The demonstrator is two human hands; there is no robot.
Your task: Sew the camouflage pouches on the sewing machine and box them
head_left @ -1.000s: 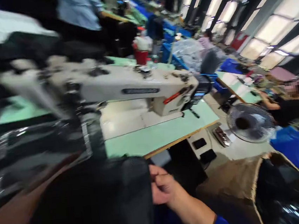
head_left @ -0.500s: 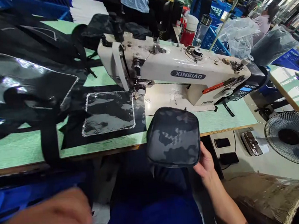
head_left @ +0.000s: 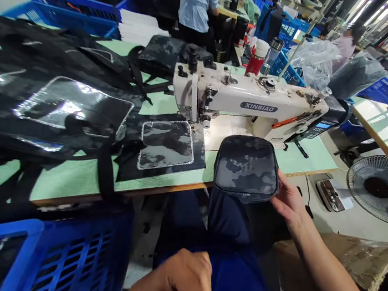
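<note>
A small dark camouflage pouch [head_left: 246, 170], boxy with rounded corners, is in my right hand [head_left: 290, 198], which grips its lower right corner, thumb in front. The pouch hangs over the table's front edge, before the sewing machine [head_left: 244, 99]. Low in the middle, above my lap, my left hand [head_left: 188, 278] is apart from the pouch, its fingers curled in and partly hidden; no item shows in it. A dark fabric panel with a stitched camouflage rectangle [head_left: 166, 143] lies on the table, its right edge by the machine's needle area.
Dark bags with clear windows [head_left: 69, 102] cover the left of the green table [head_left: 70, 182]. A blue crate [head_left: 65, 272] stands at lower left. On the right are a fan [head_left: 387, 191] and a large brown roll or carton [head_left: 356, 258]. A person in light blue [head_left: 197, 5] works behind.
My left hand has moved right, from the lower left to above my lap. The view has swung left, so more of the blue crate shows. My right hand still holds the pouch.
</note>
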